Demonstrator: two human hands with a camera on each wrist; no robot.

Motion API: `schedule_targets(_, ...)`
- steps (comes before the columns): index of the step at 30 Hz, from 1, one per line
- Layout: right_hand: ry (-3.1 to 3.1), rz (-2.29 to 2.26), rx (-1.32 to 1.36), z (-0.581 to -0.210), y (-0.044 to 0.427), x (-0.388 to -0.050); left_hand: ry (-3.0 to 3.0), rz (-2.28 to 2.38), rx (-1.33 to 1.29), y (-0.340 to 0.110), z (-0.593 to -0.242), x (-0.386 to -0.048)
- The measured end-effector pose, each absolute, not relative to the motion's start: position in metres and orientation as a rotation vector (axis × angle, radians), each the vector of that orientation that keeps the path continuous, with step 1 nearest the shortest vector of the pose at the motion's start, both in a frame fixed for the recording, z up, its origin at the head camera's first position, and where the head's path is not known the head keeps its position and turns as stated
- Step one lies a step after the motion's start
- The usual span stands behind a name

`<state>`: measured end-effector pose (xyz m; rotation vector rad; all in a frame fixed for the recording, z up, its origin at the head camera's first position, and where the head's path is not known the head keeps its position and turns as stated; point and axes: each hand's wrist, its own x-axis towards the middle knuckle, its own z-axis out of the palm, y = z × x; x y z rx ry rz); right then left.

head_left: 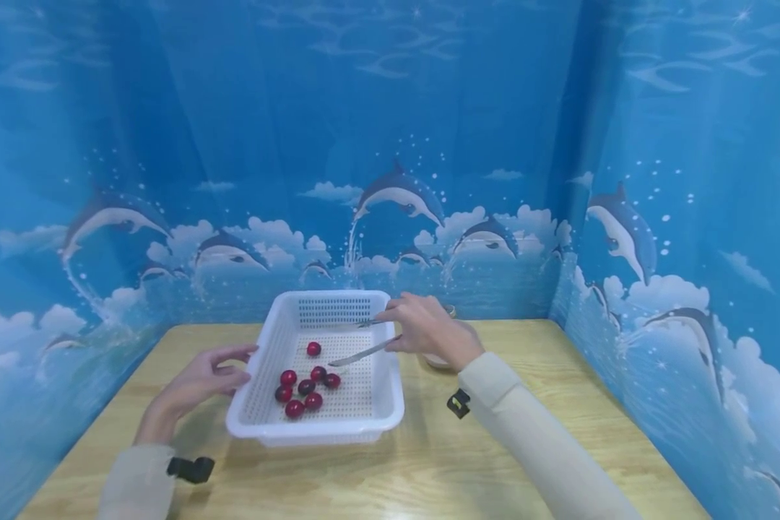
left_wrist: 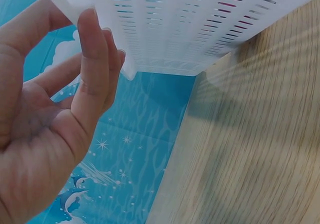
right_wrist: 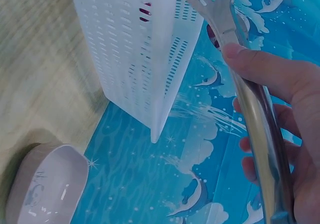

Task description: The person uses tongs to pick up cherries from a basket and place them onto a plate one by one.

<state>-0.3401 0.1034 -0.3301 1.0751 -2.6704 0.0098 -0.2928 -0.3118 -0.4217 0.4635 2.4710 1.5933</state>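
Note:
A white perforated plastic basket [head_left: 393, 393] stands on the table with several dark red cherries [head_left: 313, 401] on its floor, most grouped toward the near side. At its left rim is my left hand [head_left: 204, 375], pinching the edge between thumb and finger; the left wrist view shows the fingers [left_wrist: 92, 49] against the white rim. My right hand [head_left: 429, 328] holds metal tongs [head_left: 367, 352] over the basket's right rim. Their arms stand apart in the head view, with no cherry visible between them. A dark red cherry [right_wrist: 212, 35] shows partly behind the tongs in the right wrist view.
A white bowl [right_wrist: 55, 189] stands to the right of the basket, mostly covered by my right hand in the head view. The wood-grain table [head_left: 481, 448] ends at blue dolphin-print curtains [head_left: 390, 144] on the back and both sides.

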Motion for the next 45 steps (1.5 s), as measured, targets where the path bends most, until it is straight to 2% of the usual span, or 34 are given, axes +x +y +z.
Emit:
schedule_targets(6,-2.665,-0.095,1.089,-0.324,0.088,-0.350,2.506,1.552,0.405,-0.311,-0.423,-0.293)
schedule_targets(34,-2.613,-0.428,1.195,-0.309,0.036,-0.383,2.439,1.605,0.438,-0.312,-0.418,-0.293)
schedule_targets(45,-2.589,-0.583,1.123,-0.316,0.014,-0.391,2.451,1.606,0.429,-0.312,-0.420,-0.293)
